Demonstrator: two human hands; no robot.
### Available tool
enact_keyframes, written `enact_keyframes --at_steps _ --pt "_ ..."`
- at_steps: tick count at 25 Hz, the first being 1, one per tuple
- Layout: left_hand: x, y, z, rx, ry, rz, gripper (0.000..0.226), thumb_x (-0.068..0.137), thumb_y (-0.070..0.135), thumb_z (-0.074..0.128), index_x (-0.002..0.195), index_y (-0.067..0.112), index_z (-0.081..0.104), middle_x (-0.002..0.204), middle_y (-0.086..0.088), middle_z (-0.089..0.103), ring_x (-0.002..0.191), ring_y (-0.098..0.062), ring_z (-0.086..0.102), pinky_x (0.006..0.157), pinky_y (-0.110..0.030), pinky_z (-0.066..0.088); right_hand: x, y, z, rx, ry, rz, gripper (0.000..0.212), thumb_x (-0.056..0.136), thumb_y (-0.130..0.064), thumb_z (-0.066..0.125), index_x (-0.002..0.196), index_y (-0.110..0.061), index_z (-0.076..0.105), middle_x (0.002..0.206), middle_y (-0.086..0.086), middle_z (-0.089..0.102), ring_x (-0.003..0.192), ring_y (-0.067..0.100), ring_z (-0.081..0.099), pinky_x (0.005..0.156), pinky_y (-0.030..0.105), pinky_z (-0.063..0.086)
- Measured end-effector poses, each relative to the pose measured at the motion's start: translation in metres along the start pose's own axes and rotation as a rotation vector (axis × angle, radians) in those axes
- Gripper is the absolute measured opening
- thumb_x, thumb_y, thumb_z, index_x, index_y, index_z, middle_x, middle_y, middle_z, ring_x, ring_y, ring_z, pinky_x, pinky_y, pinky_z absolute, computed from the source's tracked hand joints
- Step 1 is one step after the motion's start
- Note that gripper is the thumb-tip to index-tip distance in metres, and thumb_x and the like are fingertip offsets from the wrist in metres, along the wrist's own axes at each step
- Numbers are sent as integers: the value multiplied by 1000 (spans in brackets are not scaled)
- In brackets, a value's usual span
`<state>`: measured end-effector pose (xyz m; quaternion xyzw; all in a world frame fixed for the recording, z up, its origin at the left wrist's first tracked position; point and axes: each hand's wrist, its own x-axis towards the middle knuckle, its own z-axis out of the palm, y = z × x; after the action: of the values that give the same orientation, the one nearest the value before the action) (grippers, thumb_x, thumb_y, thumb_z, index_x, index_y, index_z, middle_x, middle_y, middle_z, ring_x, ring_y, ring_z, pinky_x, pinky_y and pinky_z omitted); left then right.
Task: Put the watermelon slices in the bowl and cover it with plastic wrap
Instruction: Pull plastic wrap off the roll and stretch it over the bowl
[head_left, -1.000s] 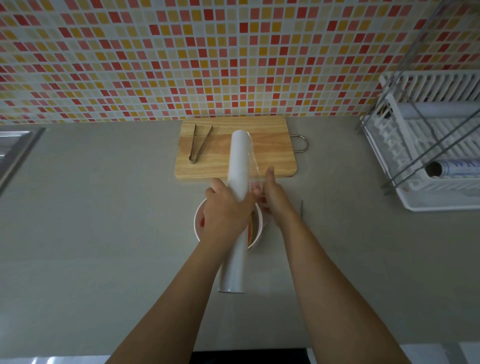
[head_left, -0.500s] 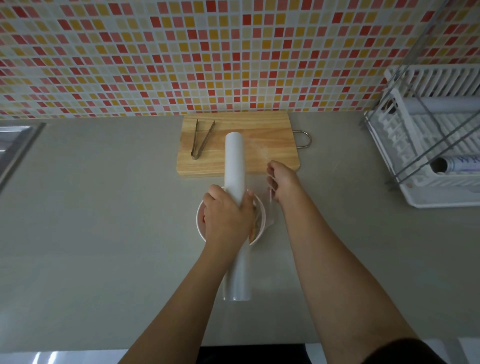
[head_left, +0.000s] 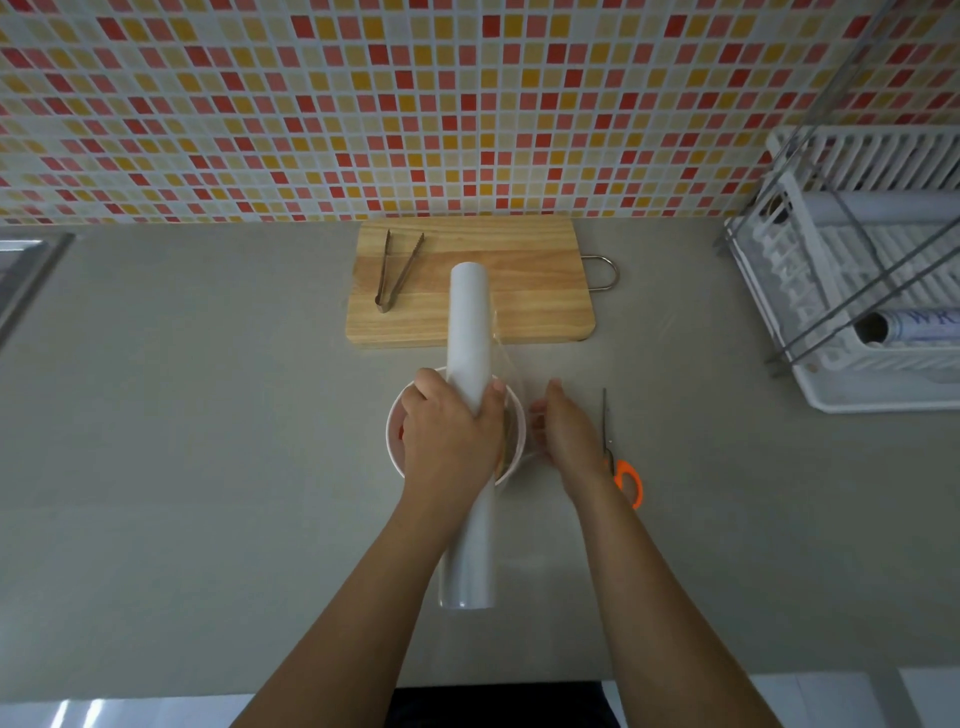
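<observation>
gripping the roll of plastic wrap around its middle, the left hand has fingers and thumb curled right round the tube and holds it lengthwise above the bowl, probably so the film can come off sideways across the opening. the right hand, just beside the bowl's right rim, has its fingers bent in towards the thumb and appears to pinch the loose edge of that film, though the sheet is so clear that the exact contact is hard to make out. the white bowl sits on the grey counter close to the person, mostly hidden under the left hand; a little red of the watermelon slices shows at its left side, so the filling looks done and covering is the step in hand. scissors with orange handles lie just right of the right wrist, handy for cutting the sheet. the tongs rest on the cutting board behind the bowl, out of the way.
</observation>
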<state>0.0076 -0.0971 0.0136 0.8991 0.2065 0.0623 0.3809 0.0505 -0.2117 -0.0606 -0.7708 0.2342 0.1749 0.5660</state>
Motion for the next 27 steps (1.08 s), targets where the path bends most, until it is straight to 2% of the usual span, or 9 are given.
enact_keyframes --at_steps 3,5,10,13,17,20,22,24,27 --pt "-1 0 -3 2 -9 8 45 85 46 60 93 11 32 95 -7 43 83 -24 47 71 -34 43 -8 7 10 15 75 -87 35 94 -30 34 79 -9 58 96 18 65 95 34 60 83 42 47" --pt "-3 0 -6 -4 -24 0 45 85 47 59 93 12 32 96 -7 43 87 -26 49 74 -36 45 -10 10 16 13 122 -115 36 96 -27 33 88 -3 59 99 18 64 92 29 58 76 36 42" --pt "0 -4 -19 -27 -48 -41 44 87 48 56 92 8 37 96 -9 49 86 -27 53 69 -34 40 -9 19 20 76 102 -51 36 98 -31 29 90 -10 57 105 15 63 93 26 57 85 36 46" --pt "6 -14 -30 -84 -158 -149 47 90 50 49 101 5 49 98 -8 58 89 -27 58 72 -36 45 -6 21 22 116 65 -2 43 98 -35 27 104 -7 60 111 15 64 103 30 58 94 43 46" --pt "10 -17 -34 -116 -199 -224 46 96 47 36 106 5 54 98 -7 56 89 -26 55 74 -34 39 -6 20 23 105 111 10 46 100 -34 26 109 -3 60 114 17 63 106 31 56 92 39 44" --pt "15 -18 -39 -140 -150 -246 44 98 46 26 95 10 52 86 -4 52 74 -16 51 69 -33 34 -5 22 20 76 147 20 47 100 -32 26 115 -1 58 120 20 59 112 32 54 92 36 41" --pt "18 -21 -43 -187 -156 -269 41 98 45 25 98 13 51 84 -2 51 72 -9 49 62 -33 34 -5 22 19 81 154 13 48 101 -33 26 119 0 55 123 20 58 115 32 52 94 36 40" --pt "18 -25 -45 -209 -206 -279 39 95 52 29 103 17 44 85 0 51 73 -9 51 56 -29 35 -6 23 19 108 158 3 48 101 -33 26 122 0 54 127 20 56 118 32 51 96 37 39" --pt "16 -31 -49 -216 -257 -257 59 77 64 58 102 15 38 87 0 55 75 -14 60 53 -28 43 -9 23 21 131 162 -2 49 101 -34 26 125 -1 51 131 19 54 122 32 48 102 39 38"
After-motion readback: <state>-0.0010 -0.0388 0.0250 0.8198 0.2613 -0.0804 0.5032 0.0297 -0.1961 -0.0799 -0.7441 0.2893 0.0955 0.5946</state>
